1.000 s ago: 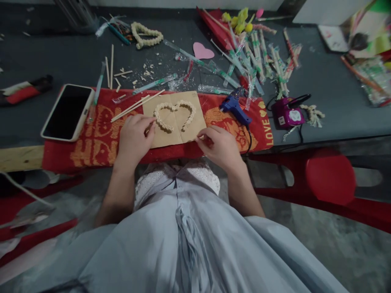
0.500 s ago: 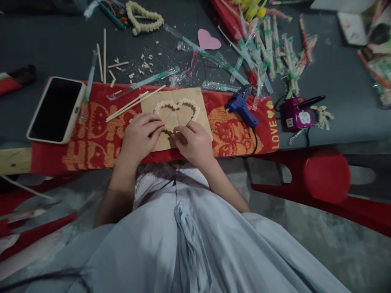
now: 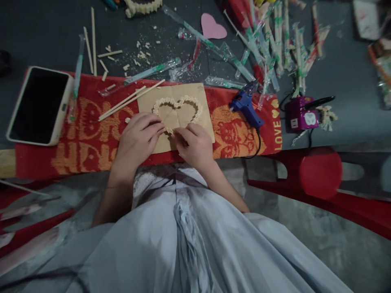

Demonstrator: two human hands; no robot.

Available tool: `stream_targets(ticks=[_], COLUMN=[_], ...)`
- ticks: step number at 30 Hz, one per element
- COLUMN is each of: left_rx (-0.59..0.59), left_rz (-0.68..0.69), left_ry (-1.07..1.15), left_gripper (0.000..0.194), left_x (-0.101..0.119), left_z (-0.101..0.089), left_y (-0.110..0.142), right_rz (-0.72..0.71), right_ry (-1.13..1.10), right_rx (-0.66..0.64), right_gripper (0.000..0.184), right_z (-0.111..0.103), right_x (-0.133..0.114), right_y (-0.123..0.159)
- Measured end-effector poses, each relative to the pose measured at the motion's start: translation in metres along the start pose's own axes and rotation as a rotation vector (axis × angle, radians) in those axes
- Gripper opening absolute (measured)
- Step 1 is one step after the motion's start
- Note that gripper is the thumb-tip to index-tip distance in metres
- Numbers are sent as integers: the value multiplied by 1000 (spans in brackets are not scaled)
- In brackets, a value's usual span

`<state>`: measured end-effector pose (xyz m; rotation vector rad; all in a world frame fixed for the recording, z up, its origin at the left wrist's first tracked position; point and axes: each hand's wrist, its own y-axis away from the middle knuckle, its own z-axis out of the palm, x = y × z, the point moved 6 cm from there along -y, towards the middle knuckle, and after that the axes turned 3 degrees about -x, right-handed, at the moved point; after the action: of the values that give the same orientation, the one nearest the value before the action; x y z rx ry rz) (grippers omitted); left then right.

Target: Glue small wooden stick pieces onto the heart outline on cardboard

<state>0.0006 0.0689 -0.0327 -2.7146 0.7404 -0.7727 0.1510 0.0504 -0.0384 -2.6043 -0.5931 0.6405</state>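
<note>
Two hands meet at the lower end of a pale heart outline, which lies mid-sheet on creased brown paper. Curled fingers hide much of the outline's lower sides, so whether its point is closed cannot be made out. The left hand has its thumb and fingertips drawn together at the lower left side; the right hand is bent likewise at the lower right. I cannot tell whether either pinches anything. Thin sticks overlap the paper's far left corner. Beneath is a red towel along the table's near edge, with a phone across its left end and a blue glue gun by its far right corner. Beyond the towel's far edge, wrapped sticks overlap too densely to count. A second pale shape is cut off by the view's top.
</note>
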Motion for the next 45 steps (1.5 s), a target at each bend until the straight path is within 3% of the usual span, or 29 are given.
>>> stream_targets(ticks=[17, 26, 45], left_rx=[-23, -25, -14], left_rz=[-31, -36, -56], left_ry=[-12, -8, -1], left_gripper=[19, 20, 18], left_x=[2, 1, -1], left_z=[-1, 0, 0], left_y=[0, -1, -1], right_rz=[101, 70, 87], right_ry=[-97, -66, -97], right_rx=[-161, -109, -179], right_gripper=[28, 27, 27], right_z=[6, 5, 8], right_x=[4, 3, 5], right_y=[-2, -2, -3])
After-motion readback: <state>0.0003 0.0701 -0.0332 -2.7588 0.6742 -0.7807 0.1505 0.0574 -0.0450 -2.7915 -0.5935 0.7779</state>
